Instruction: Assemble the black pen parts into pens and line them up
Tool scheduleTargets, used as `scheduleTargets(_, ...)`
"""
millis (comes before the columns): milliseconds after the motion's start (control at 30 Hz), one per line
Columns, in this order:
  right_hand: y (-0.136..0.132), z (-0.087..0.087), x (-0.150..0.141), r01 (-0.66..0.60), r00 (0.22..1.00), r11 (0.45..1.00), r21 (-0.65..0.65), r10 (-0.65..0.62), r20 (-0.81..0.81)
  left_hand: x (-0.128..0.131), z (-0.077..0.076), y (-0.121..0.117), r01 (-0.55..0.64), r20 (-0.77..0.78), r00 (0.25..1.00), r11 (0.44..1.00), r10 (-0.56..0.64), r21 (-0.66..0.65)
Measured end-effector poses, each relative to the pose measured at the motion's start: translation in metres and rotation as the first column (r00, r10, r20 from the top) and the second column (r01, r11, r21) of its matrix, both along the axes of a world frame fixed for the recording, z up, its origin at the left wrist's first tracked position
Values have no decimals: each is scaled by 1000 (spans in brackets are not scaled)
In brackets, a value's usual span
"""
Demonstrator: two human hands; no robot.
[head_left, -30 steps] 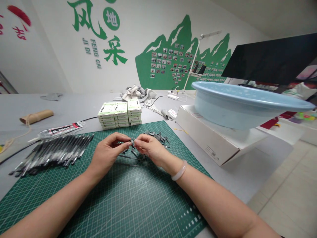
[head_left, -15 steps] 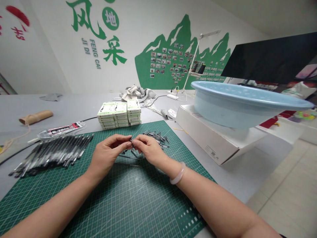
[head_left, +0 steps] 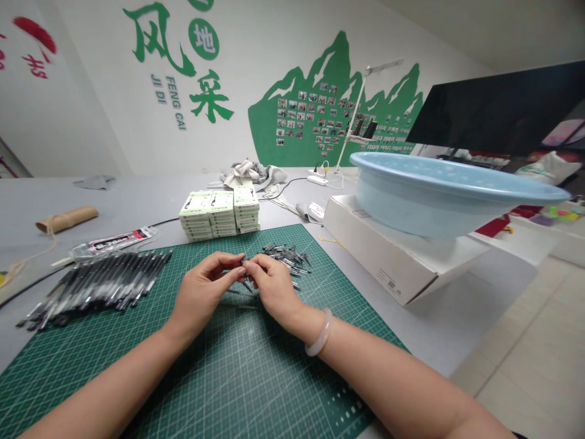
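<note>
Left hand (head_left: 194,299) and right hand (head_left: 278,294) meet above the far half of the green cutting mat (head_left: 205,372), fingertips pinched narrow on what's prob. a small dark part (head_left: 245,261), about equally near both; its long axis can't be told. Heap of dark pieces (head_left: 289,256) lies on mat's far right, just beyond right hand; pens (head_left: 103,280) line its far left. Wrists apart, forearms slant in from mat's near side.
</note>
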State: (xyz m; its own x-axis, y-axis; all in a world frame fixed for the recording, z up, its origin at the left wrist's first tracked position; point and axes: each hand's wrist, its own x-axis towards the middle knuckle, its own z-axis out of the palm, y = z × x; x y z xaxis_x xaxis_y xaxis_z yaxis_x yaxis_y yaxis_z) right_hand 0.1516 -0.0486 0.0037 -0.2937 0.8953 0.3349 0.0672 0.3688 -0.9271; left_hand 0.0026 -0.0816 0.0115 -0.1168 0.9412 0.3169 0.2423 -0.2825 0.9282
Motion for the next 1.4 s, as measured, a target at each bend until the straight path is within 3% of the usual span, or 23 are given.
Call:
scheduleTargets(133,0,-1,-2,-8,999,999,-46,6,-37,0,1,2,33,-9,999,999,-33,-5)
scheduleTargets(267,2,-4,-5,-105,979,982,-159,73,-191,2,0,3,69,-126,990,997,-63,42)
scheduleTargets(400,3,-3,-5,-215,939,939,-269,122,-323,2,-2,2,28,-303,953,992,11,123)
scheduleTargets(533,4,-3,-4,-287,913,891,-351,143,-382,0,-2,2,21,-274,962,996,3,84)
scheduleTargets(633,11,-4,0,-289,913,875,-389,130,-386,-7,1,5,12,-244,970,1000,-14,-9)
scheduleTargets(733,26,-2,11,-175,927,907,-383,20,-375,-22,3,12,-39,-297,955,999,27,-36)
scheduleTargets(867,47,0,28,109,962,969,-222,-159,-223,-47,-1,27,-91,-571,805,985,159,145)
scheduleTargets(967,55,-5,34,200,979,980,-19,-200,28,-58,-6,35,-30,-671,731,987,129,157)
scheduleTargets(1167,51,-13,32,74,915,965,253,-167,368,-56,-9,36,1,-700,709,991,92,132)
scheduleTargets(1300,44,-14,30,-97,799,886,453,-202,566,-57,-15,40,31,-736,674,993,63,113)
scheduleTargets(1400,39,-17,26,-228,710,823,520,-225,667,-56,-22,43,61,-757,653,995,20,79)
